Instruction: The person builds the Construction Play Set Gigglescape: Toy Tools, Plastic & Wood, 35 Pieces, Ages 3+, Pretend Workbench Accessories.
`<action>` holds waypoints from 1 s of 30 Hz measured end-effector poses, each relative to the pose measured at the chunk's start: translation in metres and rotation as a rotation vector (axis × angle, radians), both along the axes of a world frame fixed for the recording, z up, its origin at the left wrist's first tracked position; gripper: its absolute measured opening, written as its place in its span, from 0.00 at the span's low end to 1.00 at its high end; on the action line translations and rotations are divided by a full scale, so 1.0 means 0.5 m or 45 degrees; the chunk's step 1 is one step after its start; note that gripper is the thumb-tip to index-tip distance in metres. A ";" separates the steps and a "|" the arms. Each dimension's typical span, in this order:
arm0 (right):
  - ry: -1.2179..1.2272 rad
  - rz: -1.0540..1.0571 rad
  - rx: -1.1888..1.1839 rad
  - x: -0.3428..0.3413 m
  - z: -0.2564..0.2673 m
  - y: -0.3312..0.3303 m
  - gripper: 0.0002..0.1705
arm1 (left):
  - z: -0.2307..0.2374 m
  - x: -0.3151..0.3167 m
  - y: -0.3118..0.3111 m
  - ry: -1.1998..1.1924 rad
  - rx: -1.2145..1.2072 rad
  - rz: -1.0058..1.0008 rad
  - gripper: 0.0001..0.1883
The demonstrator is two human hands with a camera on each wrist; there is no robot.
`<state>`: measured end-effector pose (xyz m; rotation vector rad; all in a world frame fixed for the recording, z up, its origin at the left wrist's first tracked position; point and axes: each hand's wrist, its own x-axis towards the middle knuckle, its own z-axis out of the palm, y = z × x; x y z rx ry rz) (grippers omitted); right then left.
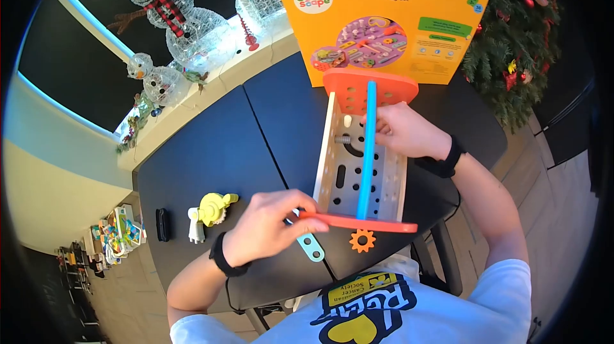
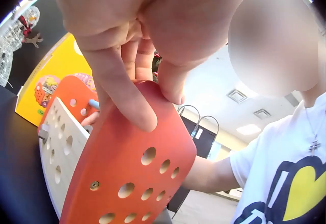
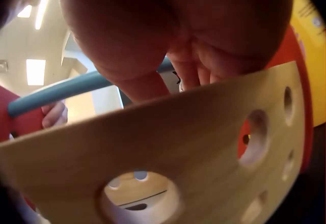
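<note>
On near red panel [image 2: 122,158], left grip [image 1: 267,227]

One toolbox [image 1: 325,152], two red panels [image 1: 368,222] [image 1: 398,90], one rod [image 1: 368,152], one gear [image 1: 362,232], one strip [image 1: 312,247], one toy saw [image 1: 210,210], one case [image 1: 163,225], one carton [image 1: 384,8].

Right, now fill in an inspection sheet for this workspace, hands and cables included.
Surface: dark tabletop with a straight seam.
Job's things: pale wooden perforated box with red perforated end panels, round blue rod handle, grey threaded bolt at one side wall.
Clutter: light-blue holed strip, orange toothed gear, lime-yellow and white toy saw, black oblong case.
Hands: left hand grips the near end panel; right hand has its fingers inside the box, beside the handle; hold unclear.
Cables: nothing certain seen.
Surroundings: yellow-orange printed carton, lit wire-frame snowmen, green decorated tree.
</note>
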<state>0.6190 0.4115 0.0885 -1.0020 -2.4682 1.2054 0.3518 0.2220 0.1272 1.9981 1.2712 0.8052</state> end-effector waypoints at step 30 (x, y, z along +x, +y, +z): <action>-0.363 0.501 0.184 -0.133 -0.022 0.005 0.13 | -0.189 -0.060 0.158 -0.152 -0.296 0.330 0.10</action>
